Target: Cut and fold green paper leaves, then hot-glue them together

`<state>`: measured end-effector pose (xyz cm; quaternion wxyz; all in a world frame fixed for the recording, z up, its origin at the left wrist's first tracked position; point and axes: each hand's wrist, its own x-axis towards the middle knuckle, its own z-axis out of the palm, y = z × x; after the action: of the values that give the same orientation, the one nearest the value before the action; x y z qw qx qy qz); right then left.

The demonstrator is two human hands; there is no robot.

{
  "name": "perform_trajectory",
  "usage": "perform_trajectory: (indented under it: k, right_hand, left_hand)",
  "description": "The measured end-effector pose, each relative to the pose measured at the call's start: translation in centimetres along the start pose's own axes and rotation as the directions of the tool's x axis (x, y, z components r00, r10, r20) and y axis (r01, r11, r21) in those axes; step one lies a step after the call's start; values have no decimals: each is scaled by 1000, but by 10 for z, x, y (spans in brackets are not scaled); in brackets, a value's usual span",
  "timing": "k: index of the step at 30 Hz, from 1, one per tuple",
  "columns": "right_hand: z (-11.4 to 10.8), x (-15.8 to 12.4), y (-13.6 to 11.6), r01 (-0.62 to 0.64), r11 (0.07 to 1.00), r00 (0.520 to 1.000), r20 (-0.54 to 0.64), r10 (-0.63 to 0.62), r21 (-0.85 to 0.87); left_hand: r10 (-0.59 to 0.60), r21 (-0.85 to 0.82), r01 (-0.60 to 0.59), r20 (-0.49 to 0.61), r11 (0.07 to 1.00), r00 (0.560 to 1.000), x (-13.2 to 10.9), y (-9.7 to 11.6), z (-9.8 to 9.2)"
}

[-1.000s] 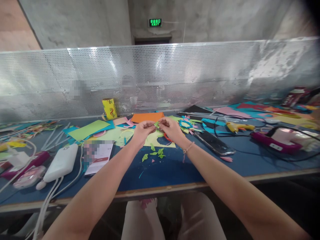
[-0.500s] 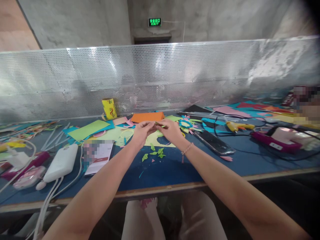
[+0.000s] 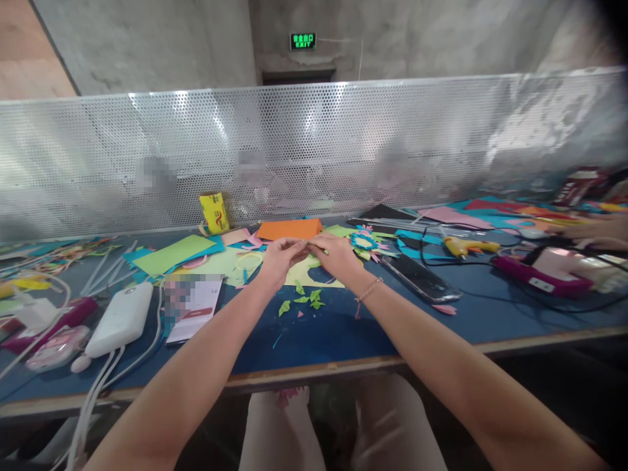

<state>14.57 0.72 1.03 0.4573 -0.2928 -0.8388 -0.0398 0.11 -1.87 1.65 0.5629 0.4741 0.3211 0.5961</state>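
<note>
My left hand [image 3: 282, 260] and my right hand [image 3: 338, 261] meet fingertip to fingertip above the middle of the table. Both are closed in a pinch around a small piece of green paper, mostly hidden by the fingers. Below them lie several small folded green paper leaves [image 3: 314, 299] and tiny scraps. A light yellow-green sheet [image 3: 220, 263] spreads under and beside my hands. Behind them stands a folded orange paper [image 3: 289, 229]. To the right of my right hand is a blue, white and pink paper flower [image 3: 364, 241].
On the left are a phone [image 3: 201, 317], a white power bank [image 3: 120, 319] with cables, and paper sheets [image 3: 174, 254]. A dark phone [image 3: 420, 280], a yellow glue gun [image 3: 468, 247] and a purple power strip [image 3: 544, 278] lie right. A co-worker's hand [image 3: 591, 229] reaches in there. A perforated metal screen [image 3: 294, 144] stands behind.
My hands stay together in nearly the same place, with only a slight shift of the fingers. At the far right, a co-worker's hand has come into clearer view over the table.
</note>
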Motion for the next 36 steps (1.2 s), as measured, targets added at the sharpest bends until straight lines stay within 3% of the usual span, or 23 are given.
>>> perform_trajectory:
  k: [6, 13, 19, 24, 28, 31, 33, 36]
  right_hand:
    - [-1, 1, 0, -35, 999, 998, -55, 34, -4]
    - [-5, 1, -2, -141, 989, 986, -89, 143, 36]
    - [-6, 3, -3, -227, 951, 971, -20, 237, 212]
    - [-8, 7, -5, -405, 780, 911, 134, 391, 477]
    - [-5, 8, -3, -498, 583, 842, 197, 503, 642]
    - [-1, 7, 1, -532, 503, 800, 210, 561, 682]
    - [1, 6, 2, -553, 481, 780, 220, 586, 681]
    - [1, 6, 2, -556, 495, 782, 218, 584, 668]
  left_hand:
    - [-35, -67, 36, 13, 997, 999, 3, 0, -2]
    - [-143, -170, 160, 104, 972, 984, 1, 4, -2]
    - [-151, -81, 153, 40, 985, 988, 1, 4, -1]
    - [-82, 28, 84, -63, 996, 995, 1, 4, 1]
    - [4, 120, 3, -59, 993, 998, 2, 3, -1]
    - [97, 225, -85, -45, 971, 994, 4, 0, -4]
    - [219, 354, -195, -27, 914, 975, 4, -1, -5]
    - [398, 572, -356, 56, 739, 916, 1, -2, -3]
